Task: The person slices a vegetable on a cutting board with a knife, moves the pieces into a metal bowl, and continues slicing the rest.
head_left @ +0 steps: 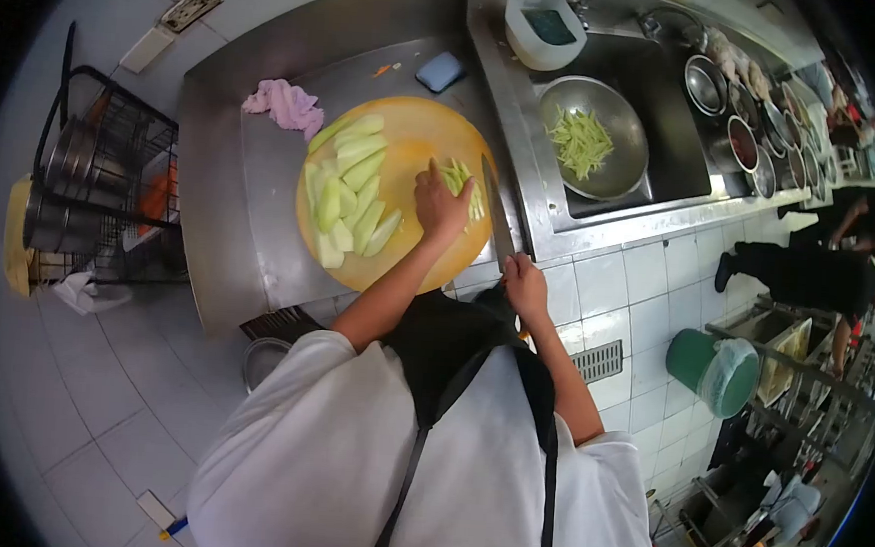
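My left hand [442,202] is over the round yellow cutting board [407,121], its fingers around a small pile of thin pale-green vegetable strips [476,208]. My right hand [525,284] grips the handle of a kitchen knife [501,215]. The long blade points away from me, along the board's right edge, just right of the strips. Peeled pale-green vegetable pieces [350,193], long and wedge-shaped, lie heaped on the board's left half. What lies under my left palm is hidden.
A metal bowl [626,135] holding cut strips [581,144] stands in the sink [669,177] at right. A pink cloth [285,106] and a blue block-like object [440,71] lie on the steel counter [247,192]. A wire rack [103,173] stands left; a green bin [697,365] and other people are right.
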`<state>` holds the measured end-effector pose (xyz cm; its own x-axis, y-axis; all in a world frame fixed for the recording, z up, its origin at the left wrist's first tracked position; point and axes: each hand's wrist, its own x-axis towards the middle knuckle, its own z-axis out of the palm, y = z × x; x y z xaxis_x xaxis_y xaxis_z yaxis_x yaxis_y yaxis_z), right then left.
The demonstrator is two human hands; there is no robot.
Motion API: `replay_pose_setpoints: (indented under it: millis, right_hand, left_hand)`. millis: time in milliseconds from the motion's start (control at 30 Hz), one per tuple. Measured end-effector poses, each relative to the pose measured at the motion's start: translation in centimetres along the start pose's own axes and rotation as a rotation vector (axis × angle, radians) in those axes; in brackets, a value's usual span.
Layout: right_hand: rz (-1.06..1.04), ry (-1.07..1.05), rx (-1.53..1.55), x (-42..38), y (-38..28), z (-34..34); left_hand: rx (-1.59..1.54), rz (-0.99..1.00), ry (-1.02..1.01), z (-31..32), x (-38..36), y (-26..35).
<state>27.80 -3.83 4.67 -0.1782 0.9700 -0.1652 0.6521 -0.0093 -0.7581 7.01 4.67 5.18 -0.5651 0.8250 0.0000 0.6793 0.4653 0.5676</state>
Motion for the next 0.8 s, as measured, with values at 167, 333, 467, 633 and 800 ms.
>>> replay_pose_setpoints:
  millis: [167,333,467,633,800]
  right_hand:
    - [0.226,-0.132,0.122,0.2,0.3,1.2]
    - [0.246,-0.220,0.218,0.5,1.5,2.7]
    - [0.180,-0.245,0.176,1.3,-0.2,4.3]
    - [-0.085,-0.108,0.055,1.4,-1.9,6.1]
    - [-0.079,-0.243,-0.006,1.7,-6.0,3.8]
  left_hand:
    - [0.135,0.176,0.014,1.4,0.3,0.7]
    - [0.133,0.229,0.070,2.3,0.3,0.6]
    - [0.043,0.210,0.086,2.7,1.0,-0.3]
    - [-0.127,0.081,0.158,1.3,1.3,-1.0]
    - [-0.177,0.026,0.340,-0.5,2.1,-2.2]
